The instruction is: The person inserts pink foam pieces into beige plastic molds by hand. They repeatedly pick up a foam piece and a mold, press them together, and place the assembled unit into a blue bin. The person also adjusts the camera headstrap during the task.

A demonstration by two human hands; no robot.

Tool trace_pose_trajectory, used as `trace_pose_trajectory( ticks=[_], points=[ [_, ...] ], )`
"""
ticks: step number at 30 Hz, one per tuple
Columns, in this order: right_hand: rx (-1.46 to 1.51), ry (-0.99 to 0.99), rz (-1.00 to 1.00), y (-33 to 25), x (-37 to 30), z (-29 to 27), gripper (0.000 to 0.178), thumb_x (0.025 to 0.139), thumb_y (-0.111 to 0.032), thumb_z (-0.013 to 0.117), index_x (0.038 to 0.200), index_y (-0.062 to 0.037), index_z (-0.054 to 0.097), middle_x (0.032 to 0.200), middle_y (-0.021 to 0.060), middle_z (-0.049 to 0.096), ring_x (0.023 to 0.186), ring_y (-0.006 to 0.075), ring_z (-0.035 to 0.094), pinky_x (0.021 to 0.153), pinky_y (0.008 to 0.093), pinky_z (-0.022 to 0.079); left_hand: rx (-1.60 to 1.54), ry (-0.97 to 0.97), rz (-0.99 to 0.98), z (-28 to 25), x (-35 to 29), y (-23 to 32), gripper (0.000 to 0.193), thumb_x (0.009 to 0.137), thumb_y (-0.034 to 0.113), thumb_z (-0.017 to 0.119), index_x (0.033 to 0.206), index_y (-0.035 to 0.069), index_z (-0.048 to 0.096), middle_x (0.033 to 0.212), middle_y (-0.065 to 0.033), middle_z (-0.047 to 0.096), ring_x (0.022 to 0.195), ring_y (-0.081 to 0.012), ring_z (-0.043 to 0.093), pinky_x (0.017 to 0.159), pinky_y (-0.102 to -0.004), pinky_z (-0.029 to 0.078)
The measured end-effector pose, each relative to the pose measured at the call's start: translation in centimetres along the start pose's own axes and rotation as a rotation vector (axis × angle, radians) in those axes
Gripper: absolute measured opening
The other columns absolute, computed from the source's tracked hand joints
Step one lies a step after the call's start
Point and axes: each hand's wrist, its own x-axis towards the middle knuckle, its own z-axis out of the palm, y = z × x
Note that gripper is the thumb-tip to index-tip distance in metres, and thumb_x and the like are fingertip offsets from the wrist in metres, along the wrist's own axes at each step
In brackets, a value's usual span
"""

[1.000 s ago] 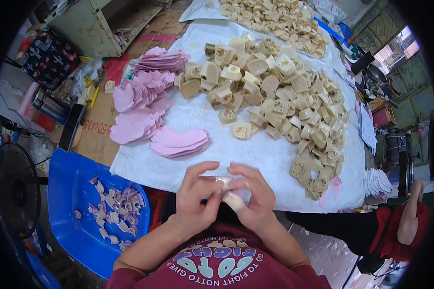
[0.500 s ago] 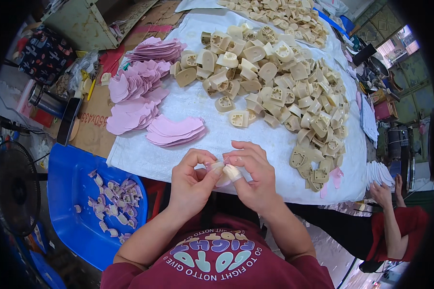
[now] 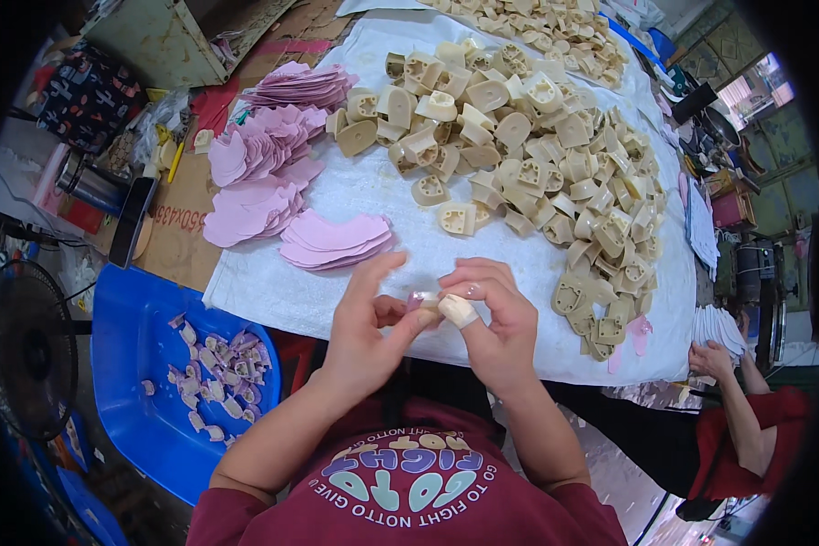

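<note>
A small cream shoe heel with pink covering point(image 3: 420, 299) is between my hands, just over the front edge of the table. My left hand point(image 3: 366, 320) grips its left side with thumb and curled fingers, the index finger lifted off. My right hand point(image 3: 500, 332) pinches its right side; pale tape wraps that thumb. The fingers hide much of the heel. Beyond my left hand lies a fanned stack of pink cut pieces point(image 3: 337, 240), with more pink stacks point(image 3: 257, 214) behind it. A large heap of bare cream heels point(image 3: 555, 173) spreads over the white cloth point(image 3: 510, 278).
Left of me, a blue basin point(image 3: 123, 364) holds several pink-covered heels. A black fan point(image 3: 27, 350) stands beside it. A phone point(image 3: 134, 218) and a metal flask point(image 3: 96, 187) are at the table's left. A co-worker in red point(image 3: 746, 437) handles white pieces point(image 3: 721, 329) at right.
My left index finger has lifted away from the heel, and my hands have shifted slightly. The co-worker's hands have moved closer to the white pieces.
</note>
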Motion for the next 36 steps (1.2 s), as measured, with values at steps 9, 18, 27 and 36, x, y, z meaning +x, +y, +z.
trace_pose_trajectory(
  ticks=[9, 18, 27, 36],
  points=[
    [-0.120, 0.125, -0.148, -1.3, -2.4, 2.7, 0.035, 0.084, -0.017, 0.068, 0.117, -0.0062, 0.064, 0.124, 0.0141, 0.059, 0.103, 0.0229, 0.058, 0.084, 0.0327, 0.048, -0.957, -0.081, -0.403, -0.4, -0.3, 1.6, 0.053, 0.099, 0.024, 0.042, 0.147, 0.009, 0.025, 0.109, -0.0136, 0.058, 0.095, -0.0244, 0.061, 0.078, -0.0372, 0.052],
    [0.775, -0.234, 0.439, -1.4, -1.4, 2.7, 0.045, 0.091, -0.005, 0.054, 0.135, -0.0041, 0.051, 0.148, 0.0123, 0.037, 0.084, 0.0061, 0.058, 0.065, 0.0192, 0.046, -0.665, 0.042, -0.259, 1.3, -1.0, 2.4, 0.060, 0.098, 0.027, 0.041, 0.151, 0.012, 0.019, 0.101, -0.0084, 0.060, 0.067, -0.0133, 0.057, 0.052, -0.0260, 0.046],
    [0.473, -0.148, 0.352, 0.2, -1.7, 4.0, 0.041, 0.090, -0.010, 0.057, 0.131, -0.0040, 0.055, 0.146, 0.0160, 0.039, 0.122, 0.0188, 0.050, 0.095, 0.0298, 0.044, -0.545, -0.019, -0.315, 0.5, -0.2, 0.8, 0.055, 0.099, 0.031, 0.043, 0.149, 0.014, 0.027, 0.094, -0.0089, 0.060, 0.059, -0.0120, 0.053, 0.044, -0.0235, 0.041],
    [0.194, -0.204, 0.160, -0.1, -1.4, 2.6, 0.046, 0.086, -0.011, 0.064, 0.131, -0.0032, 0.055, 0.147, 0.0158, 0.036, 0.099, 0.0132, 0.058, 0.078, 0.0264, 0.050, -0.572, -0.316, -0.311, -1.8, -0.1, -0.2, 0.069, 0.099, 0.030, 0.049, 0.153, 0.021, 0.008, 0.106, -0.0138, 0.059, 0.088, -0.0204, 0.062, 0.071, -0.0330, 0.053]
  ],
)
